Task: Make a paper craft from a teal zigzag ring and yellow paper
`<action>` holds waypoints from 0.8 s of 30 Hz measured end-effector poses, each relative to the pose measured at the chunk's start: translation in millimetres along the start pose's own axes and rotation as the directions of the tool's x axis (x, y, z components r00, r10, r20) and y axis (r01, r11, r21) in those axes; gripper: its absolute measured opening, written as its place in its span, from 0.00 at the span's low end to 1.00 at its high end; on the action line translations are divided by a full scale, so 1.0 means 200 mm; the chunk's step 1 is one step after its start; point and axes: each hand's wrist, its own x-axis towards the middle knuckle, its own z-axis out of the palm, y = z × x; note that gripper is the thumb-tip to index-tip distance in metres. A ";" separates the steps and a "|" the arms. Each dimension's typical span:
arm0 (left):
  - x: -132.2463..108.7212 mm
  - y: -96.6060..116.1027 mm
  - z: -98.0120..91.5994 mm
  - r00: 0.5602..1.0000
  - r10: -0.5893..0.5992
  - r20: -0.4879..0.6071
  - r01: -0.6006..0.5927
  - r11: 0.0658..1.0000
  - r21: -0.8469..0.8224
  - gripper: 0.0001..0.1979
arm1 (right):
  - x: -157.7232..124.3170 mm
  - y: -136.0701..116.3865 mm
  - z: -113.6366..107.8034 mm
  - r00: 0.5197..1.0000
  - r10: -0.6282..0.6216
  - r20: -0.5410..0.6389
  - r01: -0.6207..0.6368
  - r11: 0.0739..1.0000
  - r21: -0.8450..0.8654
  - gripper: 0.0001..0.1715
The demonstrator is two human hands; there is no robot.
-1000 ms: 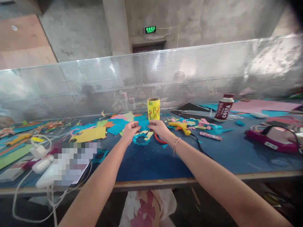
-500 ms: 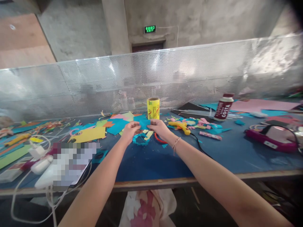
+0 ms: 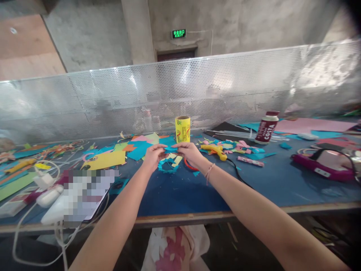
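Between my fingertips is a small piece of blue paper (image 3: 170,148), held over the table. My left hand (image 3: 153,156) pinches its left end, and my right hand (image 3: 189,152) grips the right end. Just below them a ring of blue paper with a jagged edge (image 3: 167,171) lies on the tabletop. A red ring-shaped item (image 3: 190,166) is partly hidden by my right hand. Behind my hands stands an upright yellow roll (image 3: 183,129). To the right lies a yellow glue gun (image 3: 214,151) with a black cord.
Coloured paper sheets (image 3: 105,159) and scraps spread over the blue table (image 3: 180,197). A white power strip with cables (image 3: 53,216) and a phone-like device (image 3: 97,199) lie at left. At right are a Costa bottle (image 3: 266,128) and a purple case (image 3: 323,167). A perforated metal screen (image 3: 113,101) runs behind.
The blue paper between my fingers looks narrower and flatter, as if folded or tilted. My hands have barely shifted; everything else lies as before.
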 end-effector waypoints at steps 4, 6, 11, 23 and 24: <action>-0.01 0.01 0.01 0.999 -0.043 0.027 0.043 0.999 -0.004 0.05 | 0.01 0.00 -0.01 0.998 -0.064 0.001 0.064 0.993 -0.103 0.10; -0.02 0.02 0.01 0.996 -0.070 0.059 0.071 0.997 -0.010 0.06 | 0.00 -0.01 -0.02 0.995 -0.101 0.017 0.102 0.980 -0.170 0.11; -0.02 0.00 0.01 0.993 -0.068 0.094 0.066 0.998 0.023 0.12 | -0.01 -0.03 -0.02 0.978 -0.187 0.092 0.208 0.912 -0.355 0.11; 0.01 -0.03 0.00 0.997 -0.023 0.073 0.021 0.999 0.029 0.14 | 0.03 0.03 -0.03 0.991 -0.120 0.060 0.133 0.938 -0.321 0.13; 0.01 -0.04 -0.01 0.997 -0.019 0.070 0.017 0.999 0.036 0.14 | 0.03 0.03 -0.03 0.991 -0.121 0.058 0.133 0.937 -0.323 0.13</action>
